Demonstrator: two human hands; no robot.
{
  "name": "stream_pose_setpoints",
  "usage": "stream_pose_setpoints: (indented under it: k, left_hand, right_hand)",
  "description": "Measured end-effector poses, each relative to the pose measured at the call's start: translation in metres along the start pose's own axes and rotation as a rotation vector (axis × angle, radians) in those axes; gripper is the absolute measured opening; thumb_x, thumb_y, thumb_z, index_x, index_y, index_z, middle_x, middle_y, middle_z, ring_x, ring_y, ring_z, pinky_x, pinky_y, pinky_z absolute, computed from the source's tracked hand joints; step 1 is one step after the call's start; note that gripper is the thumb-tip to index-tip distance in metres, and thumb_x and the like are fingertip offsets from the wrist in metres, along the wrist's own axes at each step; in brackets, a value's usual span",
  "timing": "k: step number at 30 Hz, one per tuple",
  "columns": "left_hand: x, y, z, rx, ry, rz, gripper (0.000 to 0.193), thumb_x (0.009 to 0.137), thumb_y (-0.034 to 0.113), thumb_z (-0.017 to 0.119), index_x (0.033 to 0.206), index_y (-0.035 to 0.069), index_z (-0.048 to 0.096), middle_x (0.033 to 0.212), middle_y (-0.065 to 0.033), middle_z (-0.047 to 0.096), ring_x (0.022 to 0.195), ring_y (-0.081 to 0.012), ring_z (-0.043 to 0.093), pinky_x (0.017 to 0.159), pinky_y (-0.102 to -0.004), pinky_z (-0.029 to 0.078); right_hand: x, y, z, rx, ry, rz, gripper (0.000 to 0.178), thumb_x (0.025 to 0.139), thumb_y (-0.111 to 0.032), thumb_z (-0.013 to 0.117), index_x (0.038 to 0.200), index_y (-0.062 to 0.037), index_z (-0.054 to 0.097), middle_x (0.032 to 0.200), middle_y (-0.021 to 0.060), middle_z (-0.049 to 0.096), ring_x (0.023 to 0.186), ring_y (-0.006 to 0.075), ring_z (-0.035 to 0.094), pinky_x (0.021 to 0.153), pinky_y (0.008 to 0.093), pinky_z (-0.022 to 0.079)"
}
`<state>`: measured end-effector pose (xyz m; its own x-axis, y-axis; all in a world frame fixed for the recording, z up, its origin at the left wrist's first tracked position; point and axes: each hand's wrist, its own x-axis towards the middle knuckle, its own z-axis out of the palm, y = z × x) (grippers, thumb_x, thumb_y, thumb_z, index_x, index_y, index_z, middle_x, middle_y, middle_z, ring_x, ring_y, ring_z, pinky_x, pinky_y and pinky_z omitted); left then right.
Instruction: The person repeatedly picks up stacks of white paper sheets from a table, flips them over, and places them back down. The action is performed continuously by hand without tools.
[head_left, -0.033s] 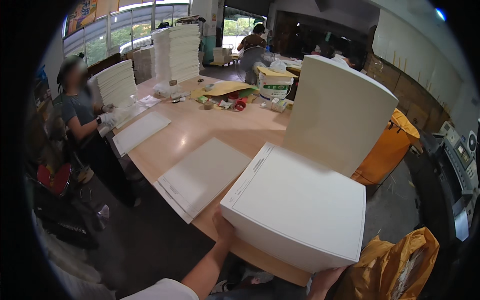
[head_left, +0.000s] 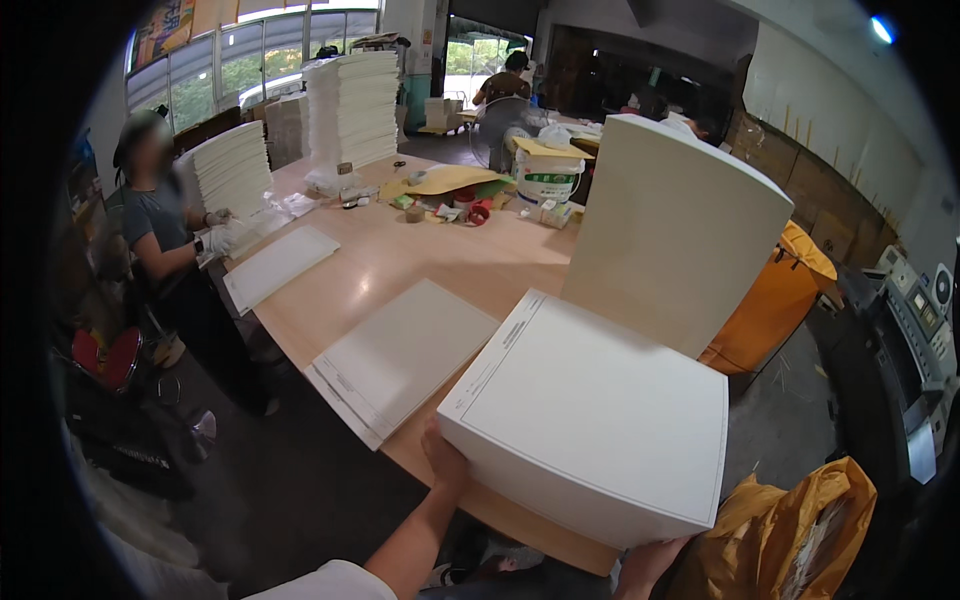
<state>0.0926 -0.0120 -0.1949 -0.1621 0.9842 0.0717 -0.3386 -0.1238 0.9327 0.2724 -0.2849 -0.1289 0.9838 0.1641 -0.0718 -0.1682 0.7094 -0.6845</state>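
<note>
A thick stack of large white printed paper (head_left: 590,410) lies at the near right edge of the table. Its top sheet carries thin border lines and small print along the left side. At the near left corner my left hand (head_left: 445,456) grips the stack, with the fingers partly hidden against it. My right hand (head_left: 652,560) holds the near right corner from below, its fingers mostly covered by the paper. Just behind stands a taller stack of pale sheets (head_left: 670,235). To the left is a low, flat pile of printed sheets (head_left: 405,360).
The wooden table (head_left: 400,245) holds a white bucket (head_left: 548,180), yellow paper, tape rolls and tall paper stacks (head_left: 352,110). A co-worker (head_left: 165,220) in gloves handles sheets at the left. Orange bags (head_left: 790,540) stand at the right, near a machine (head_left: 915,330).
</note>
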Motion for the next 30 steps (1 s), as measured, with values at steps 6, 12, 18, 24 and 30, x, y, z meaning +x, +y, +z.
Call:
stream_pose_setpoints:
  k: [6, 12, 18, 24, 30]
  left_hand:
    - [0.003, 0.013, 0.01, -0.089, 0.128, 0.01, 0.062, 0.115, 0.044, 0.031, 0.088, 0.001, 0.066, 0.087, -0.0072, 0.069, 0.082, -0.0195, 0.063, 0.081, -0.0388, 0.051]
    - [-0.004, 0.03, 0.011, 0.059, 0.158, -0.003, 0.059, 0.113, 0.043, 0.034, 0.089, 0.001, 0.067, 0.085, -0.0037, 0.068, 0.081, -0.0168, 0.061, 0.078, -0.0375, 0.049]
    - [-0.016, 0.026, 0.006, 0.055, 0.158, 0.022, 0.061, 0.111, 0.046, 0.039, 0.083, 0.001, 0.068, 0.08, -0.0034, 0.066, 0.078, -0.0167, 0.059, 0.075, -0.0372, 0.048]
    - [0.037, 0.011, -0.044, -0.175, -0.066, -0.148, 0.056, 0.113, 0.041, 0.04, 0.104, -0.003, 0.073, 0.103, -0.01, 0.073, 0.099, -0.0216, 0.068, 0.095, -0.0368, 0.053]
    - [0.015, 0.225, 0.06, 0.11, -0.68, 0.63, 0.043, 0.111, 0.037, 0.047, 0.115, -0.002, 0.067, 0.113, -0.0121, 0.073, 0.108, -0.0193, 0.068, 0.099, -0.0352, 0.054]
  right_hand:
    - [-0.009, 0.004, -0.006, -0.196, 0.078, 0.0, 0.045, 0.115, -0.037, 0.051, 0.141, -0.0015, 0.06, 0.136, 0.0142, 0.065, 0.125, 0.0245, 0.062, 0.101, 0.0398, 0.052]
    - [-0.011, 0.012, -0.024, -0.391, 0.034, 0.013, 0.052, 0.114, -0.043, 0.05, 0.14, 0.0007, 0.063, 0.136, 0.0165, 0.066, 0.132, 0.0304, 0.06, 0.112, 0.0459, 0.048]
    - [-0.009, 0.006, -0.017, -0.377, 0.037, -0.011, 0.051, 0.114, -0.042, 0.05, 0.137, 0.0014, 0.064, 0.131, 0.016, 0.067, 0.127, 0.0303, 0.06, 0.11, 0.0462, 0.048]
    - [-0.003, -0.009, -0.014, -0.377, 0.038, -0.026, 0.048, 0.113, -0.04, 0.05, 0.133, 0.0017, 0.065, 0.125, 0.0149, 0.067, 0.12, 0.0289, 0.062, 0.105, 0.0455, 0.05]
    - [0.0, -0.071, -0.015, -0.673, -0.054, -0.345, 0.038, 0.112, -0.033, 0.053, 0.123, 0.0016, 0.065, 0.111, 0.0115, 0.065, 0.103, 0.0247, 0.061, 0.092, 0.0406, 0.051]
